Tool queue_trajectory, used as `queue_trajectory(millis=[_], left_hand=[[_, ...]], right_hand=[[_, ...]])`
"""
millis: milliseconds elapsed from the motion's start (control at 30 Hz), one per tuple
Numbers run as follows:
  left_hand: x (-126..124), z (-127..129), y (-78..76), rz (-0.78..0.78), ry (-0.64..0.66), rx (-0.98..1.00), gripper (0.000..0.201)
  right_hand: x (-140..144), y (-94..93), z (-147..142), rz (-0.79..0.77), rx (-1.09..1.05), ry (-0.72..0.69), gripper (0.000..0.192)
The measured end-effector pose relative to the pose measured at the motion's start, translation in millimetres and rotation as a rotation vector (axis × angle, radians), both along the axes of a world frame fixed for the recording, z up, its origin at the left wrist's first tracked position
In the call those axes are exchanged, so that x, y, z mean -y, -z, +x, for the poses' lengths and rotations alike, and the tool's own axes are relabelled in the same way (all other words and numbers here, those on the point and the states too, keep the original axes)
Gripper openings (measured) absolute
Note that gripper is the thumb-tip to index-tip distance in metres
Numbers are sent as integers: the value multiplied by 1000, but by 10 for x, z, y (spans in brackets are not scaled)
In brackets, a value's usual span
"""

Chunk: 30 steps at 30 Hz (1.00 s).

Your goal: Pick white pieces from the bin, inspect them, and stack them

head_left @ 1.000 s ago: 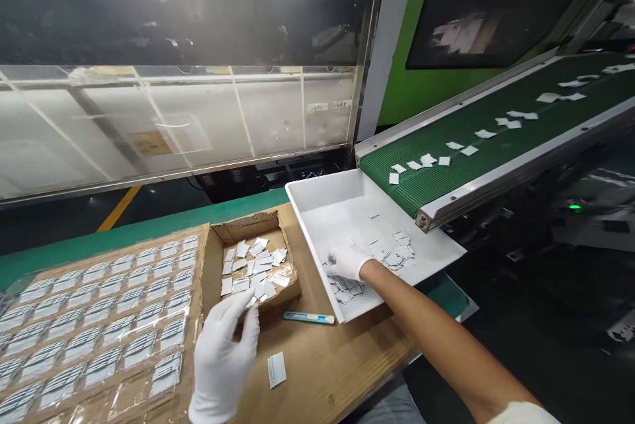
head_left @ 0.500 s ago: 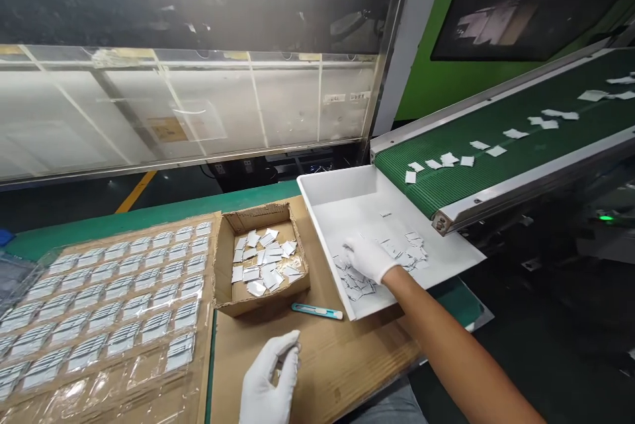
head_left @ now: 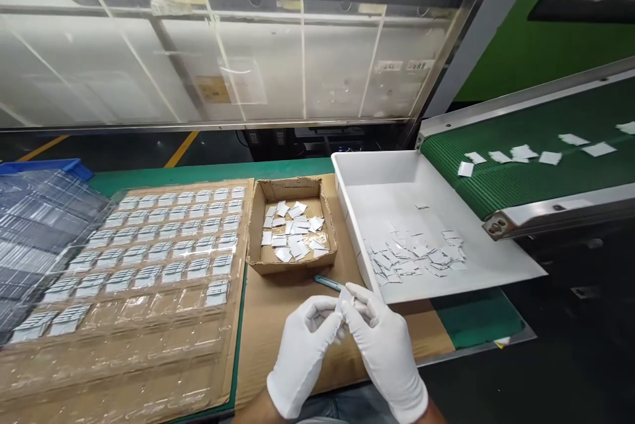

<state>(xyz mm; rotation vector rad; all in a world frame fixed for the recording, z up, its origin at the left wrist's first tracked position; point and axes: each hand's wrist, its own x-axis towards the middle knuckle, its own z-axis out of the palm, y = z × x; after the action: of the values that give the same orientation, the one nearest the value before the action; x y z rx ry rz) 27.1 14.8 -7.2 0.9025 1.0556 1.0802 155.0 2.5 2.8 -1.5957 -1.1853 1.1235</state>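
Note:
In white gloves, my left hand [head_left: 303,348] and my right hand [head_left: 384,344] meet above the cardboard near the front. Fingers of both are pinched around a small flat white piece [head_left: 343,298], whose lower part they hide. Just beyond the fingertips lies a teal utility knife [head_left: 327,282], partly covered. Right of it, a white plastic tray [head_left: 381,169] holds a loose pile of similar white pieces [head_left: 417,252]. Behind my left hand stands an open cardboard box [head_left: 290,268] with several scattered white pieces inside.
At left, a clear blister tray [head_left: 149,338] carries rows of white pieces, with some pockets bare toward the front. Stacked clear trays [head_left: 44,225] and a blue bin [head_left: 74,167] lie beyond. A green conveyor belt [head_left: 496,179] with white pieces ends over the white tray.
My right hand has left the pile in the white tray and come to my left hand, a white piece now between them. My view has turned left.

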Motion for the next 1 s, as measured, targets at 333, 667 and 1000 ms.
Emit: queue_trajectory(millis=[333, 667, 1000], left_hand=[[-27, -110, 61, -90, -93, -75, 30], [-727, -594, -158, 618, -339, -717, 18], [-708, -687, 0, 1067, -374, -1038, 23]], right_hand=[[56, 104, -30, 15, -108, -18, 39], [-605, -184, 839, 25, 699, -102, 37], [-1161, -95, 966, -327, 1003, -414, 21]])
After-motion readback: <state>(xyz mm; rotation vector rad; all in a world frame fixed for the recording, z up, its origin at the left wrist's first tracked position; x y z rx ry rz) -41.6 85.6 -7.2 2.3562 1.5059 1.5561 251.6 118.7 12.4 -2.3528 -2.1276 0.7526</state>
